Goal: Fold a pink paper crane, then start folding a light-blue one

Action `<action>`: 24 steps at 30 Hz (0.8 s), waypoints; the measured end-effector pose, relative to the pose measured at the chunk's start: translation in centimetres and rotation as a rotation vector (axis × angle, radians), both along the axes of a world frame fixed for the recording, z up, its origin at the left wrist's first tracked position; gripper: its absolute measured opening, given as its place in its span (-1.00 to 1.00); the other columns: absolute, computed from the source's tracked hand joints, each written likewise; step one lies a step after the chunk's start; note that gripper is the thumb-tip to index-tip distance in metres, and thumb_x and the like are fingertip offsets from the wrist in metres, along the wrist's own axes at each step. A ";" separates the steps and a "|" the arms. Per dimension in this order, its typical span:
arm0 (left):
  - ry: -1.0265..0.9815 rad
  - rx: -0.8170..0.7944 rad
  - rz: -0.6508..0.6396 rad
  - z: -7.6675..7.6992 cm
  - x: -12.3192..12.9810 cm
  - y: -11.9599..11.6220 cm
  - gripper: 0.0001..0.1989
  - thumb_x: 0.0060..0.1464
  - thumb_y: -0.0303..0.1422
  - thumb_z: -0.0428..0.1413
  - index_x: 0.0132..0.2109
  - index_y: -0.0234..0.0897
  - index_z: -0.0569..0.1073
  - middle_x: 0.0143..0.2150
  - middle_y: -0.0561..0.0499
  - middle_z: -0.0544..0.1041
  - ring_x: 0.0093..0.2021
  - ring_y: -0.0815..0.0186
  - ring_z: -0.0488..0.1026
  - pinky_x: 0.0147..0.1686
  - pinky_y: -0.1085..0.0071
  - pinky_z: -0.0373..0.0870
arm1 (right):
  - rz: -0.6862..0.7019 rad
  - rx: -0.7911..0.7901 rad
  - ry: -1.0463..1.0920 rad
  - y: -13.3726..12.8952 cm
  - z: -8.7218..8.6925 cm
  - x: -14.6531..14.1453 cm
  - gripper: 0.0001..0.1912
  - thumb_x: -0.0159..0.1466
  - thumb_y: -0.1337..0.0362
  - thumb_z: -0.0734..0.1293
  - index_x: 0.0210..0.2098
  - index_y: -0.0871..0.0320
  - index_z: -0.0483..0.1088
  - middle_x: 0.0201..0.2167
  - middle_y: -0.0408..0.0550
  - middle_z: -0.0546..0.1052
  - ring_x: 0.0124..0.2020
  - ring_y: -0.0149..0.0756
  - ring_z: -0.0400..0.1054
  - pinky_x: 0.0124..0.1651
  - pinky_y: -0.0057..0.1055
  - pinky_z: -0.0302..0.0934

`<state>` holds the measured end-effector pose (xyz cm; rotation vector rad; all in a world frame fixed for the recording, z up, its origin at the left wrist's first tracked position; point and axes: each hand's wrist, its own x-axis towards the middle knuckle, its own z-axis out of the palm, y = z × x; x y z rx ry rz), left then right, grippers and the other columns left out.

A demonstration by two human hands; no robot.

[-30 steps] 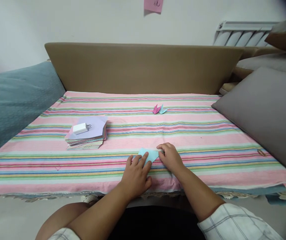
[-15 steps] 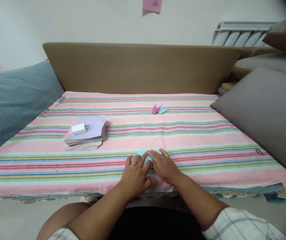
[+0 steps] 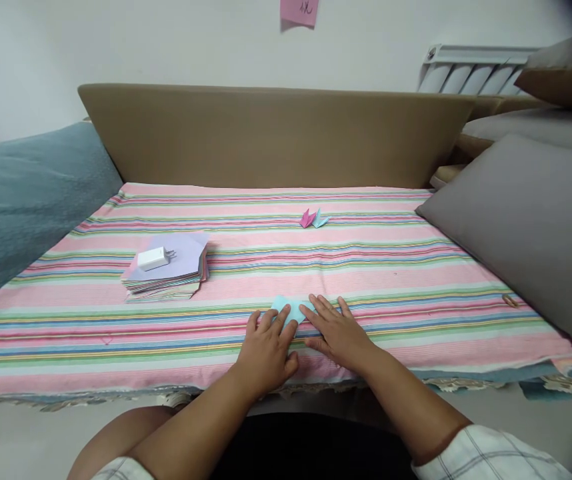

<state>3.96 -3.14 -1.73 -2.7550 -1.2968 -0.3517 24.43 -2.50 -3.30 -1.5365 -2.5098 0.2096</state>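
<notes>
A piece of light blue folded paper [image 3: 293, 309] lies on the striped cloth [image 3: 246, 280] near its front edge. My left hand [image 3: 267, 350] rests over its left part, fingers spread and fingertips pressing on it. On the right side, my right hand [image 3: 339, 335] lies flat with fingers stretched, its fingertips on the paper's right part. The fingers of both hands partly cover the paper, so its full outline is hidden. Farther back stand two small folded paper figures, one magenta [image 3: 307, 218] and one light blue [image 3: 320, 219].
A stack of coloured paper [image 3: 166, 287] sits at the left, with a white plug adapter [image 3: 153, 259] on top. Grey cushions [image 3: 511, 220] line the right side. A brown backrest [image 3: 276, 137] rises behind, and a blue cushion [image 3: 36, 200] bounds the left. A small brown ring [image 3: 510, 301] lies at right.
My right hand has slid to the right and spread its fingers, uncovering more of the blue paper. My left hand has stayed on the paper. The view has shifted slightly.
</notes>
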 end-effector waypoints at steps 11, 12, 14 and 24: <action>0.010 -0.022 0.001 0.0 0.0 0.0 -0.50 0.01 -0.18 0.05 0.11 -0.18 0.28 0.27 -0.10 0.17 0.13 0.01 0.17 0.11 -0.03 0.00 | 0.011 -0.052 -0.025 0.0 0.5 0.1 -0.31 0.15 -0.25 0.11 0.22 -0.21 0.05 0.32 0.12 -0.07 0.31 0.09 -0.23 0.18 0.24 -0.31; 0.008 -0.022 0.000 0.0 0.0 0.0 -0.50 0.00 -0.17 0.05 0.11 -0.18 0.28 0.27 -0.10 0.17 0.14 0.01 0.17 0.11 -0.02 -0.01 | 0.010 -0.056 -0.024 0.0 0.4 0.2 -0.31 0.15 -0.25 0.10 0.22 -0.20 0.04 0.32 0.12 -0.07 0.31 0.08 -0.23 0.18 0.23 -0.30; 0.005 -0.016 -0.001 -0.1 -0.1 0.0 -0.50 0.00 -0.17 0.06 0.11 -0.18 0.28 0.27 -0.10 0.17 0.14 0.01 0.17 0.11 -0.02 -0.01 | 0.003 -0.057 -0.023 0.0 0.4 0.3 -0.30 0.16 -0.24 0.11 0.23 -0.17 0.04 0.31 0.13 -0.06 0.31 0.08 -0.22 0.19 0.22 -0.29; 0.023 -0.008 0.009 -0.2 -0.1 0.1 -0.52 0.01 -0.13 0.05 0.08 -0.16 0.30 0.28 -0.07 0.17 0.14 0.02 0.17 0.12 -0.01 -0.02 | -0.092 -0.096 -0.124 0.5 0.2 1.5 -0.30 0.24 -0.19 0.03 0.28 -0.03 -0.04 0.32 0.08 -0.08 0.31 -0.02 -0.22 0.23 0.11 -0.28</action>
